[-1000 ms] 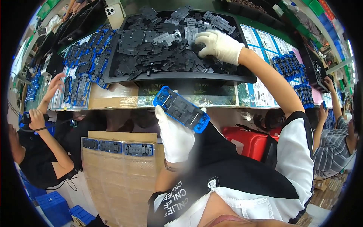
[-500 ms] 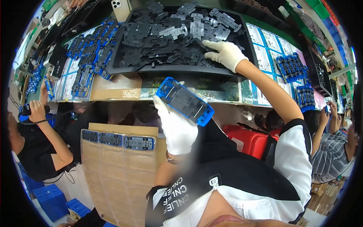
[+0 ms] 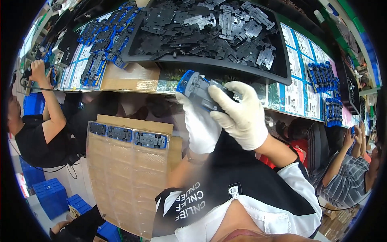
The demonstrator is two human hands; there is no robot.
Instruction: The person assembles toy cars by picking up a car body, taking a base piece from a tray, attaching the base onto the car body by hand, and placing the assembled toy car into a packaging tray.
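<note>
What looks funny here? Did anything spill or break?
Nothing looks spilled or broken. The oddest sight is the jumble of grey and black plates inside the black tray, pointing every way, while three blue-edged cars sit in a tidy row. The right hand partly hides the blue-and-grey car in the left hand.

Blue crate (image 3: 50, 197) at lower left, person in black top (image 3: 36, 135) at far left, person in grey striped shirt (image 3: 342, 177) at right, red object (image 3: 301, 144) partly hidden, brown stacks (image 3: 335, 226) lower right

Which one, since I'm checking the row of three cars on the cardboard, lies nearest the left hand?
The rightmost car, closest to the left hand; the middle car and leftmost car lie farther left.
</note>
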